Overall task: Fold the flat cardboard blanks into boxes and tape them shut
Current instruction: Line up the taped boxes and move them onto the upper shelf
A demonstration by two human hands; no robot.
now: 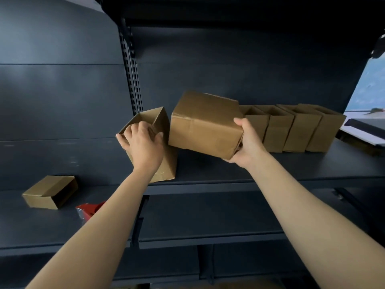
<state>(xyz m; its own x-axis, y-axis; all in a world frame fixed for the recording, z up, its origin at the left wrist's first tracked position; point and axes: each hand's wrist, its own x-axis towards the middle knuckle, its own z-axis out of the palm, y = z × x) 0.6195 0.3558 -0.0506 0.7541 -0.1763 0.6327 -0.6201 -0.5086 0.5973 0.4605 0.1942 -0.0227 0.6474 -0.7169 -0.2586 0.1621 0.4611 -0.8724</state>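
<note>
My right hand (pixel 248 142) grips the right end of a closed brown cardboard box (pixel 204 124), thumb on top and fingers underneath, holding it tilted above the dark shelf (pixel 229 167). My left hand (pixel 141 140) grips the near rim of an open-topped cardboard box (pixel 160 119) that leans on the same shelf, just left of the held box. The two boxes nearly touch. A red tape dispenser (pixel 87 209) lies on the lower left shelf, partly hidden by my left forearm.
A row of several open cardboard boxes (pixel 295 126) stands along the shelf behind my right hand. A small flat box (pixel 50 191) lies on the lower left shelf. A slotted metal upright (pixel 132 74) divides the shelving. A white ledge (pixel 362 132) sits at far right.
</note>
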